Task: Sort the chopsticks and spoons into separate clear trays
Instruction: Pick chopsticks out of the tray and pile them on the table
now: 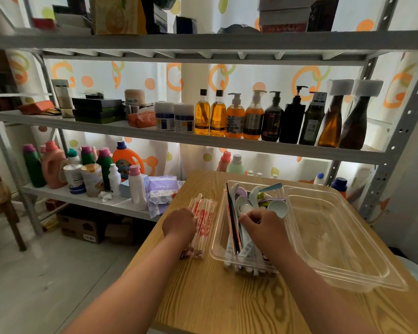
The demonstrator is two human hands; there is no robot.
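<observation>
Hands: left hand (179,225) laid knuckles-up on the wrapped chopsticks (204,219); its fingers are hidden, so grip or mere press cannot be told. Right hand (261,224) is inside the mixed tray (215,239), fingers curled and apparently pinching the sleeved chopsticks (247,249). Step judged: pulling chopsticks out of the mix, early in the sort. The next move calls for a clean lift clear of the spoons and a destination tray, since the wrapped bundle lies on the bare wood-grain surface (215,297). Wrapped chopsticks: slim, clear film, red print. Sleeved chopsticks: pale paper. Dark chopsticks (232,213): thin, smooth, loose. Spoons (277,208): rounded, glossy, pastel, heaped at the tray's far end. Empty tray (335,225): clear rigid plastic, rounded corners, touching the mixed tray's right side.
</observation>
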